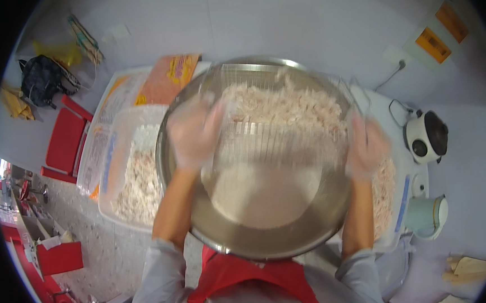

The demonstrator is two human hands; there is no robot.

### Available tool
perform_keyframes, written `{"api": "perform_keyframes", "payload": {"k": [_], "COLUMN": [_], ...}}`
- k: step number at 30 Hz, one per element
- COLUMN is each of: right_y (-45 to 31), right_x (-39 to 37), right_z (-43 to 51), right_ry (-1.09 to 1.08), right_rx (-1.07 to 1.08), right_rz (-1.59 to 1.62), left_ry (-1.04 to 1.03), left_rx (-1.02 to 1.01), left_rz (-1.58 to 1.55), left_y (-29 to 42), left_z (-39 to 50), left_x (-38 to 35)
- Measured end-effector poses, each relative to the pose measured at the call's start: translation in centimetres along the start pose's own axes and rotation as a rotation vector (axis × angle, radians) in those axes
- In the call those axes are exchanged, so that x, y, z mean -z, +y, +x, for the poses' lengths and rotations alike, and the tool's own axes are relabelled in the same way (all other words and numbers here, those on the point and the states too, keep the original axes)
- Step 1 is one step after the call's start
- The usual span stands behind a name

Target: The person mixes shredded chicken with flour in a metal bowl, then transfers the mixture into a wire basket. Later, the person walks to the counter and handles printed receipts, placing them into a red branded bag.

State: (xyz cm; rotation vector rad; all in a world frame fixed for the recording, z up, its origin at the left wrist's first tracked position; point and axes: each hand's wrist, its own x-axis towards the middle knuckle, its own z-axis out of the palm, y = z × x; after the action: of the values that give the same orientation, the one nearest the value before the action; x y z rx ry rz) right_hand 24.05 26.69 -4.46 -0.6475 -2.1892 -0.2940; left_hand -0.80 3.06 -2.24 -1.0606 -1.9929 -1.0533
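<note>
My left hand [193, 131], in a clear thin glove, grips the left side of a clear slotted plastic basket [253, 140]. On the basket's opposite side, my gloved right hand [365, 145] has hold too. Pale pinkish shredded pieces [286, 102], seemingly raw meat, lie in the far part of the basket, blurred by motion. Beneath is a wide stainless steel basin [275, 244], with a pale powdery layer [267, 200] at its bottom. Whether the basket touches the basin, I cannot tell.
Left of the basin, a plastic tub [107, 199] holds whitish coated pieces; another tub [401, 208] at right holds pinkish ones. An orange package [164, 81] lies behind. A white appliance [426, 136], a pale green kettle [425, 217] and a red chair [64, 140] stand around.
</note>
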Motion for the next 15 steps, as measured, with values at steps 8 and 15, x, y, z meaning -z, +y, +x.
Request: {"api": "perform_keyframes", "payload": {"k": [8,15], "right_y": [0.6,-0.1], "right_x": [-0.8,1.5], "right_z": [2.3,1.0], "right_ry": [-0.149,-0.372], "right_rx": [-0.115,-0.344], "right_rz": [0.461,0.521], "left_ry": [0.010,-0.137], "left_rx": [0.105,0.348], "left_rz": [-0.092,-0.192], "left_y": [1.7,2.3], "left_z": [-1.9,-1.9], "left_x": [2.4,3.4]}}
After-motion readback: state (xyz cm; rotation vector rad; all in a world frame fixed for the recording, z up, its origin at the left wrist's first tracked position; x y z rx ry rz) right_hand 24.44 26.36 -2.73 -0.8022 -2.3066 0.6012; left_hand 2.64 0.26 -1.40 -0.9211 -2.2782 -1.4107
